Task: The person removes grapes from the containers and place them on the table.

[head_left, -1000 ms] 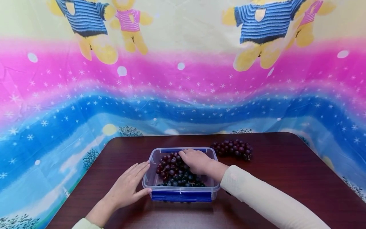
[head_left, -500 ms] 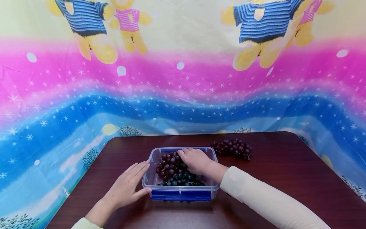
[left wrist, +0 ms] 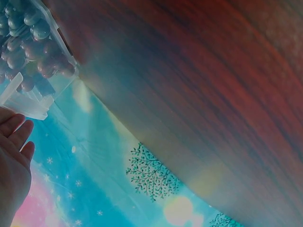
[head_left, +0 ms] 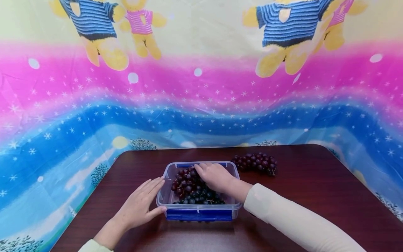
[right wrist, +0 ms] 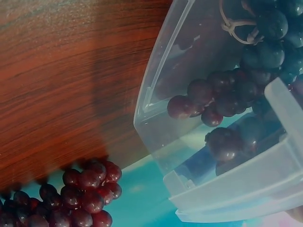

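Observation:
A clear plastic food box with blue clips stands on the table, holding reddish grapes and darker blue-black grapes. My left hand lies along its left side, fingers extended at the rim and thumb at the front corner. In the left wrist view those fingers are straight beside the box wall. My right hand reaches over the right side into the box and grips the grapes there, its fingertips hidden. From the right wrist, grapes and a pale stem show inside the box.
Another bunch of red grapes lies on the table behind the box, to its right. The dark wooden table has rounded far corners. A printed cloth with bears and snowflakes hangs beyond it.
The right hand has shifted very slightly left within the box. The left hand, the box and the bunch outside hold their places.

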A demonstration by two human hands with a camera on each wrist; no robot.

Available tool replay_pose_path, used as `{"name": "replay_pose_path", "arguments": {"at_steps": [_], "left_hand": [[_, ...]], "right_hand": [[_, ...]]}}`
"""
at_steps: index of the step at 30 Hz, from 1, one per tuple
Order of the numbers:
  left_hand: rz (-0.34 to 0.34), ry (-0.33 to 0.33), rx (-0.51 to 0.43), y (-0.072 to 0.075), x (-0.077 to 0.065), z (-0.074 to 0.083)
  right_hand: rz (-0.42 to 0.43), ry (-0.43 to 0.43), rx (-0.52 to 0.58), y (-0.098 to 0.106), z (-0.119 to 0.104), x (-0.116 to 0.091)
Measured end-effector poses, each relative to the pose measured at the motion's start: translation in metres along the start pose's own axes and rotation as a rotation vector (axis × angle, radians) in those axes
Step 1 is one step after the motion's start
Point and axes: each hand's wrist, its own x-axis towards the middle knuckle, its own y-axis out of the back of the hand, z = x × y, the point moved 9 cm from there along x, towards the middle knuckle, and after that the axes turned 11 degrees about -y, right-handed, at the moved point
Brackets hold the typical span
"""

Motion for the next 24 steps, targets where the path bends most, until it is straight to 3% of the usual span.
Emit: {"name": "replay_pose_path", "arguments": {"at_steps": [13, 24], "left_hand": [[0.014, -0.008, -0.008, 0.000, 0.000, 0.000], [0.019, -0.014, -0.007, 0.000, 0.000, 0.000]], "right_hand": [[0.075, 0.043, -0.148, 0.014, -0.010, -0.004], [0.110, 0.060, -0.166, 0.024, -0.012, -0.006]]}}
